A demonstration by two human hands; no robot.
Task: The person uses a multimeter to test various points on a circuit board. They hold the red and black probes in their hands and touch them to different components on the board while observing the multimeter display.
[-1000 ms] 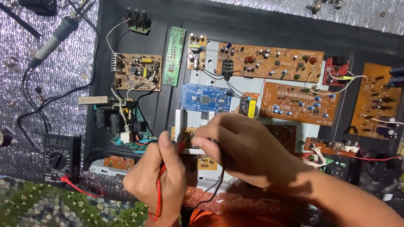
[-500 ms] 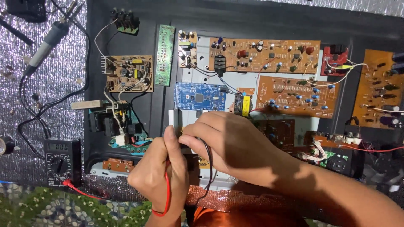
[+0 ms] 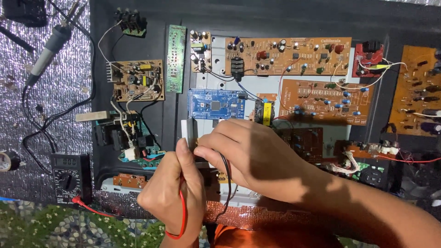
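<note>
A red test lead point(image 3: 183, 216) loops from under the left hand point(image 3: 172, 197) near the bottom edge, while a black test lead point(image 3: 227, 177) curves down from the right hand point(image 3: 250, 154). Both probe tips are hidden behind the fingers, just near of the blue circuit board point(image 3: 216, 104)

The middle of the black panel point(image 3: 404, 151) is filled by the left hand point(image 3: 172, 202) and right hand point(image 3: 250, 154), which are pressed close together. At twelve o'clock from them the way is blocked by a blue board point(image 3: 216, 103) and long brown boards point(image 3: 287, 56). At nine o'clock tangled wires and a small black meter point(image 3: 69, 177) are found. At ten o'clock a soldering iron point(image 3: 48, 50) is laid on the silver mat point(image 3: 27, 119). Some bare room is left on that mat around nine o'clock.
</note>
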